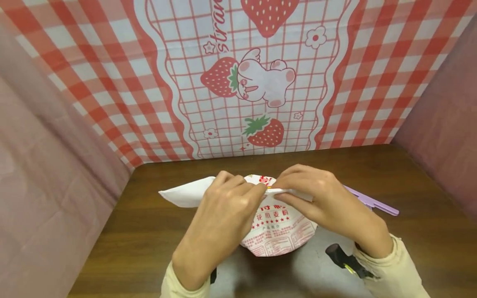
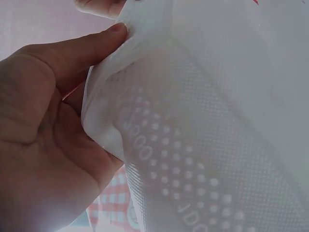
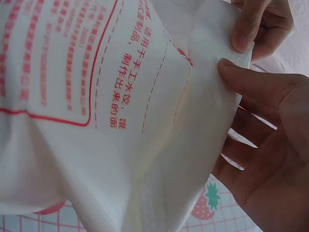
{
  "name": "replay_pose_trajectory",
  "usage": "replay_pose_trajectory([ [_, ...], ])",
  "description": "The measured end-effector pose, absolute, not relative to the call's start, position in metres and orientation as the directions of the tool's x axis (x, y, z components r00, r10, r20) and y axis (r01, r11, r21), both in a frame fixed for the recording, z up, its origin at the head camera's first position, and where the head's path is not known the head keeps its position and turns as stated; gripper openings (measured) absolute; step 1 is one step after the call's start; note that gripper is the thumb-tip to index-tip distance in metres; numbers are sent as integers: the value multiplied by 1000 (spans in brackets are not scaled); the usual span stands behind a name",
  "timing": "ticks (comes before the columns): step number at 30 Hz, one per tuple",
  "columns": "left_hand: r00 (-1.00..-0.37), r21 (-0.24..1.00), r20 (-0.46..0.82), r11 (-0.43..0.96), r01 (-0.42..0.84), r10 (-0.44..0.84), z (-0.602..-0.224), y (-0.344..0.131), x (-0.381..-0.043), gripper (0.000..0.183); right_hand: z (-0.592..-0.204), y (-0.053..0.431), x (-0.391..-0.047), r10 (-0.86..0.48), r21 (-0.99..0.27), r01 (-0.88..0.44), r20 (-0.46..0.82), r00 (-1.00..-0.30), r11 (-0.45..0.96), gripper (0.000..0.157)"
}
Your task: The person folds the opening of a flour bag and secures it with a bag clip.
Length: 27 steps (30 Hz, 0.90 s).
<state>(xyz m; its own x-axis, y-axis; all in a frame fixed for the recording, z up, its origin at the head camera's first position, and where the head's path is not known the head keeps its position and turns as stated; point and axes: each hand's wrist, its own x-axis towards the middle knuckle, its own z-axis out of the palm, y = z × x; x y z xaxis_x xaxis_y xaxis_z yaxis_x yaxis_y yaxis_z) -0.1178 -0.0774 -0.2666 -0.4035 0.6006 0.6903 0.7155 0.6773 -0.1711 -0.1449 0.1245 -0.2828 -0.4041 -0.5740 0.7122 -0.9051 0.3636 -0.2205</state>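
A white flour bag [image 1: 279, 236] with red print stands in front of me, its top edge gathered into a narrow white fold. My left hand [image 1: 227, 211] pinches this edge from the left, and a white corner of the bag sticks out beyond it. From the other side, my right hand [image 1: 316, 198] grips the same fold between thumb and fingers, the two hands close together. The left wrist view has the left thumb on the white bag wall [image 2: 217, 106], dotted with embossing. In the right wrist view the right thumb presses the top edge [image 3: 212, 92].
A slim purple plastic piece [image 1: 376, 203] lies on the brown wooden table [image 1: 141, 244], right of the right hand. A grey surface [image 1: 324, 277] spreads under the bag toward me. Behind the table hangs a red-checked strawberry cloth [image 1: 249, 124], with pink cloth [image 1: 48, 165] along the sides.
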Motion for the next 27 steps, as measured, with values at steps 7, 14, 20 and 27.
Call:
replay_pose_trajectory([
  [7, -413, -185, 685, 691, 699, 601, -265, -77, -118, 16, -285, 127, -150, -573, -188, -909, 724, -385, 373, 23],
  [14, -433, -162, 691, 708, 687, 579, -266, -77, -118, 14, -290, 131, -152, -578, -242, -851, 644, -501, 467, 7],
  [20, -432, -160, 694, 708, 688, 576, -268, -75, -118, 13, -292, 134, -151, -594, -218, -856, 640, -488, 469, 7],
  [27, -436, -159, 690, 708, 688, 578, -268, -74, -118, 10, -288, 142, -152, -589, -285, -823, 587, -555, 492, 9],
])
